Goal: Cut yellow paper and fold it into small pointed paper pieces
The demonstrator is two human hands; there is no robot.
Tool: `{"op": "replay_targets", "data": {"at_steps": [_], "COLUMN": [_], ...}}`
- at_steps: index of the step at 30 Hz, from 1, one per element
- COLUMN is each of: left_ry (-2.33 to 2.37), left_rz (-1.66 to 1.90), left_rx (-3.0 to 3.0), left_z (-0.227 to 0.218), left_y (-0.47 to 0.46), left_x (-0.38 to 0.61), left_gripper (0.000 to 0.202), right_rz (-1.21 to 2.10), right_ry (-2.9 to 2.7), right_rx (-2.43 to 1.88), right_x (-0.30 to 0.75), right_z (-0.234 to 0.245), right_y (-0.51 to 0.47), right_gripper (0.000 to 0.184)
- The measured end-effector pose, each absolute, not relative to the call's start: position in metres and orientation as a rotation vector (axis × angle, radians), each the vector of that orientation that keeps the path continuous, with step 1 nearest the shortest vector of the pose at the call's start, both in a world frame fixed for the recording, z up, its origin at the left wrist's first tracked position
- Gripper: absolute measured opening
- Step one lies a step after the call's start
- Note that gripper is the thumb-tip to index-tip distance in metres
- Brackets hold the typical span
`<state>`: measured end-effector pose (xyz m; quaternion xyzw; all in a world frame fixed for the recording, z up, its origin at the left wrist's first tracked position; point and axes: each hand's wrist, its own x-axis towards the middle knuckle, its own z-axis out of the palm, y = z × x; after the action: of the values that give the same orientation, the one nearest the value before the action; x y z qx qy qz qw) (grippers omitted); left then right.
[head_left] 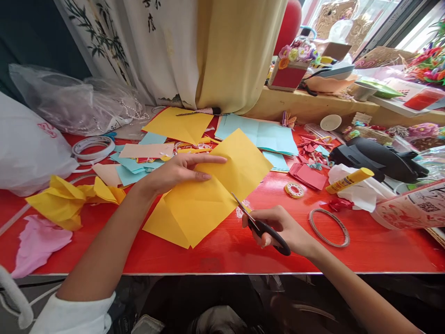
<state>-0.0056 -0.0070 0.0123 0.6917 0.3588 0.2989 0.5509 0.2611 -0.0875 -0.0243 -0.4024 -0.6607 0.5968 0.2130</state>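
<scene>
My left hand (184, 174) grips a sheet of yellow paper (201, 211) near its upper left, thumb and fingers laid over it. The sheet is creased and spreads into angled parts above the red table. In my right hand (281, 227) is a pair of scissors with black handles (273, 235). Its blades point up and left, with the tips at the paper's right edge, where two yellow parts meet. Whether the blades are parted around the paper is hard to make out.
Light blue paper (266, 137) and another yellow sheet (181, 125) lie behind. On the right are a glue stick (349, 181), a tape ring (328, 227), red paper squares (308, 175) and a black tool (377, 157). Crumpled yellow paper (66, 202) and tape rolls (93, 147) occupy the left.
</scene>
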Motion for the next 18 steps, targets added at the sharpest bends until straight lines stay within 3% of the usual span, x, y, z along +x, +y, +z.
{"op": "replay_targets", "data": {"at_steps": [18], "left_ry": [0.851], "left_rz": [0.657], "left_rx": [1.601], "left_z": [0.0122], "left_y": [-0.0077], "left_x": [-0.0071], "left_gripper": [0.041], "right_rz": [1.567], "right_ry": [-1.852], "right_rx": [-1.2], "right_x": [0.2595], "right_z": [-0.0287], "right_y": [-0.092], "right_gripper": [0.025]}}
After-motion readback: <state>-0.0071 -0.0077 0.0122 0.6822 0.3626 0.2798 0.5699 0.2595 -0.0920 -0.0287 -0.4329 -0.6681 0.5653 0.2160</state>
